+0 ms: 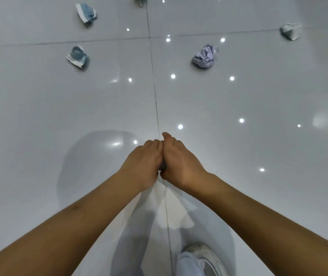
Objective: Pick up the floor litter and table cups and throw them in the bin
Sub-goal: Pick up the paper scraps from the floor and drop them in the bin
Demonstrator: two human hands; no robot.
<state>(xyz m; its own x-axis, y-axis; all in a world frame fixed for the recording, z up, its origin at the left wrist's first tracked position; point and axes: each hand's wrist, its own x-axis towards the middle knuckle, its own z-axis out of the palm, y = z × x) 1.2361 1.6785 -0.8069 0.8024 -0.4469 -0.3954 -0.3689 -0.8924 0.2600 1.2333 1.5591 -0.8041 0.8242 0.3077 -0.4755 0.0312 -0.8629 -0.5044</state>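
Looking down from the head camera, the person's left hand (142,161) and right hand (180,163) meet knuckle to knuckle over the glossy tiled floor (238,156), forearms stretched forward. Both are seen from the back, fingers curled under and out of sight; something small and dark shows in the gap where the hands touch, but whether either grip is pinching it or merely pressed closed cannot be told. The pose reads as a resting start, hands brought together before reaching out.

Four crumpled paper wads lie well ahead of the hands: a blue wad (86,12) far left, a second blue wad (77,56) nearer on the left, a lilac wad (204,56) right of the tile seam, and a pale wad (290,31) far right. All sit apart from each other, untouched. A white shoe (204,257) shows at the bottom edge. No bin, cups or worktop appear, so the task seems barely begun.
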